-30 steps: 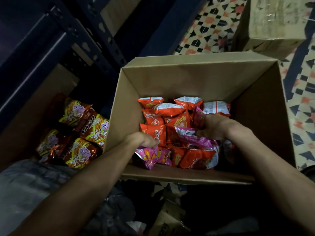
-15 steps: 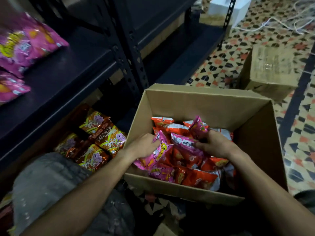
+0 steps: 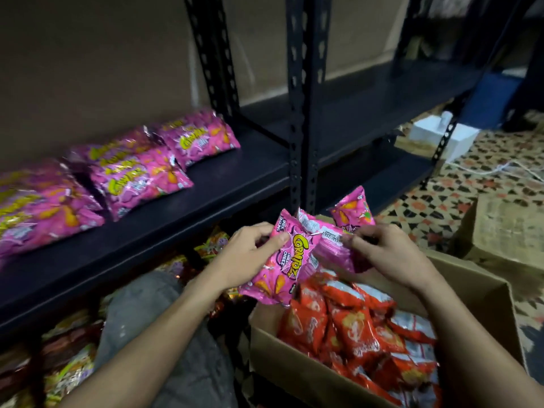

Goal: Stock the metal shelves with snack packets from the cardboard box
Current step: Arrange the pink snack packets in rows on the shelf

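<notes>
My left hand [image 3: 246, 254] pinches a pink Cornitoz packet [image 3: 281, 262] by its upper edge, held above the open cardboard box [image 3: 294, 368]. My right hand [image 3: 385, 254] grips two or three more pink packets [image 3: 351, 214] just to its right, their tops fanned upward. The box at the lower right holds several orange-red snack packets [image 3: 353, 328]. On the dark metal shelf [image 3: 164, 219] to the left lie several pink packets [image 3: 138, 175] in a row. Brown and yellow packets [image 3: 67, 357] fill the shelf level beneath it.
A black perforated upright [image 3: 303, 113] of the shelf frame stands just behind my hands. A second cardboard box [image 3: 506, 228] sits on the patterned tile floor at the right. A white box [image 3: 441, 136] and a cord lie farther back. My grey-trousered knee [image 3: 153, 319] is at lower centre.
Both hands have risen out of the box with pink packets. The view has swung up from the box to the shelf, where the pink row now shows.
</notes>
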Motion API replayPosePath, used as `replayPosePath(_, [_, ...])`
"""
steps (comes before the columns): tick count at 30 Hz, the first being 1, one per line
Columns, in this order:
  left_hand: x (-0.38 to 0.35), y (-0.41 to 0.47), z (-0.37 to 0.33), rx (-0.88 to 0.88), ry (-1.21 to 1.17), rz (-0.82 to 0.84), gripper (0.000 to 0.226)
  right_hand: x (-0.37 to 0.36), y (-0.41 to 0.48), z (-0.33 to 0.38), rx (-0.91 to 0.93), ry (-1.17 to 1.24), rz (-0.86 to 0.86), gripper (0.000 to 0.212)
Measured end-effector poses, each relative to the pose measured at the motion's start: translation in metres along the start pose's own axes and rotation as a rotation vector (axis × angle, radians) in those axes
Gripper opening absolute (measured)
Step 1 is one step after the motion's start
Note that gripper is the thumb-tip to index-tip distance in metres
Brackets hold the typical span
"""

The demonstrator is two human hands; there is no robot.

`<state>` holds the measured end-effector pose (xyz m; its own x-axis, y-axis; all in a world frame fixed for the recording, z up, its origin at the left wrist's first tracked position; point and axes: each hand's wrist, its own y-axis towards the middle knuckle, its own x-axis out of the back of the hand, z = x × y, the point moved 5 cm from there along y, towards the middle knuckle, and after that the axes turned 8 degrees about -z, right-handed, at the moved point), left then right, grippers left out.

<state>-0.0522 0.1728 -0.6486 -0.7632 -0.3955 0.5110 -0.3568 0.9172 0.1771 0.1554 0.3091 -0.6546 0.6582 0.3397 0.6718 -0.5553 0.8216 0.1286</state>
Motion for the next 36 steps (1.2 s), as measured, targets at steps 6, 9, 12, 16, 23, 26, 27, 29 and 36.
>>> replayPosePath(6, [0.096, 0.003, -0.063, -0.122, -0.078, -0.187, 0.056, 0.020, 0.030, 0.102, 0.188, 0.101, -0.078, 0.036])
replayPosePath(9, [0.143, 0.006, -0.075, -0.150, -0.172, -0.289, 0.068, 0.024, 0.040, 0.144, 0.223, 0.202, -0.104, 0.035])
replayPosePath(12, [0.181, 0.006, -0.079, -0.109, -0.278, -0.394, 0.065, 0.019, 0.053, 0.179, 0.250, 0.280, -0.104, 0.033])
replayPosePath(16, [0.219, 0.009, -0.076, -0.051, -0.360, -0.545, 0.029, 0.006, 0.078, 0.212, 0.303, 0.177, -0.172, 0.042])
replayPosePath(23, [0.262, 0.026, -0.075, -0.013, -0.410, -0.650, 0.028, -0.011, 0.132, 0.237, 0.215, 0.222, -0.313, 0.045])
replayPosePath(26, [0.271, 0.037, -0.074, 0.005, -0.406, -0.669, 0.026, -0.020, 0.161, 0.239, 0.182, 0.190, -0.332, 0.045])
replayPosePath(27, [0.274, 0.041, -0.073, 0.006, -0.408, -0.684, 0.026, -0.024, 0.169, 0.240, 0.172, 0.149, -0.332, 0.043])
replayPosePath(29, [0.281, 0.051, -0.069, 0.002, -0.398, -0.717, 0.027, -0.030, 0.188, 0.239, 0.106, 0.113, -0.342, 0.037])
replayPosePath(36, [0.283, 0.078, -0.071, 0.007, -0.332, -0.651, 0.030, -0.052, 0.233, 0.213, -0.190, 0.239, -0.337, 0.042])
